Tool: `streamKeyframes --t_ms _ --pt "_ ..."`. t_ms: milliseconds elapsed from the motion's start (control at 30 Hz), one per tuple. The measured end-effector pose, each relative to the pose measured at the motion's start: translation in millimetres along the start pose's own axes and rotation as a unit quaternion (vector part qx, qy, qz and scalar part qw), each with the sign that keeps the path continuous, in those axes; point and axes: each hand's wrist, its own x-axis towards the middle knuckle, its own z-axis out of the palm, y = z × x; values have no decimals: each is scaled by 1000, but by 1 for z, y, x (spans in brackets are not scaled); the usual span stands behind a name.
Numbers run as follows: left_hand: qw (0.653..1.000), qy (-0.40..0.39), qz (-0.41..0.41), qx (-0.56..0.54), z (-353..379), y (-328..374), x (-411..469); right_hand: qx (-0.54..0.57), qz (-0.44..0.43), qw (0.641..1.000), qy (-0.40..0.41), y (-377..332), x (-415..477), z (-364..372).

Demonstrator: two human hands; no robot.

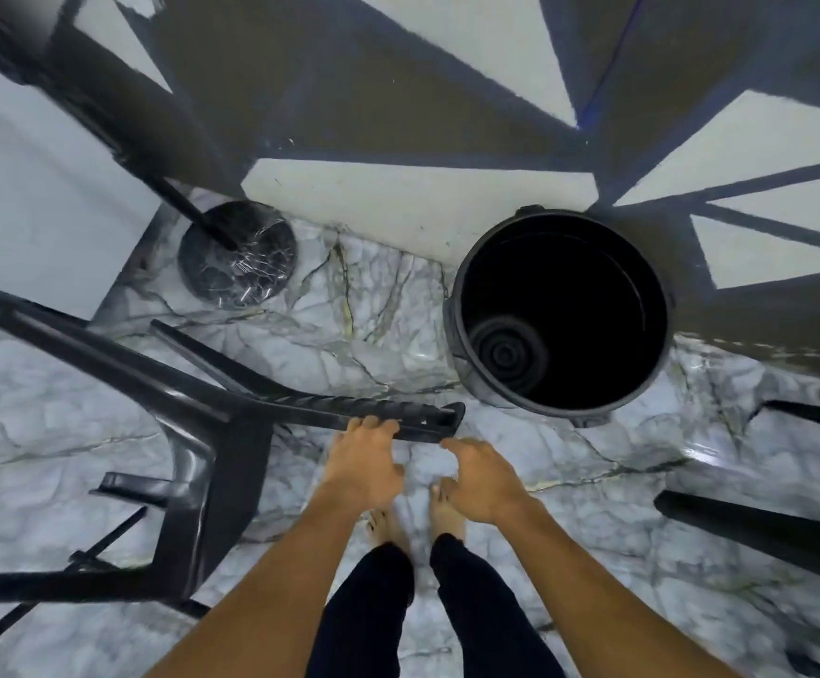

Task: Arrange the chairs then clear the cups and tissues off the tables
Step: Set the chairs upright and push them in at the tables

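Note:
A black plastic chair (212, 413) stands tilted at my left on the marble floor. Its top rail (413, 420) points toward me. My left hand (364, 462) grips that rail from above, fingers curled over the edge. My right hand (481, 477) hovers just right of the rail's end with its fingers bent and nothing in them; whether the fingertips touch the rail is unclear. No cups or tissues are in view.
A tall black bin (559, 310) stands open ahead on the right, against the patterned wall. A white table (31, 188) with a black pole and round base (237, 254) is on the left. Part of another black chair (784, 526) shows at the right. My bare feet (418, 516) stand between them.

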Motion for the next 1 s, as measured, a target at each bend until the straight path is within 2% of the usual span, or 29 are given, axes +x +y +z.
streamKeyframes --t_ms 267,367,533,700,867,1000 --pt "991 -75 33 109 91 -31 140 -70 -9 997 -10 56 147 66" --pt "983 -109 48 138 112 -41 160 -108 -14 993 -38 72 170 90" --pt "976 -102 74 179 107 -44 167 -119 -14 992 -28 79 176 99" --pt "983 -85 66 146 55 -56 141 -77 -75 994 7 56 156 66" --pt "992 -79 59 82 -53 -87 80 1 -187 980 65 0 114 9" --pt "999 -1 49 0 -129 -112 11 31 -269 961 48 -77 72 -42"
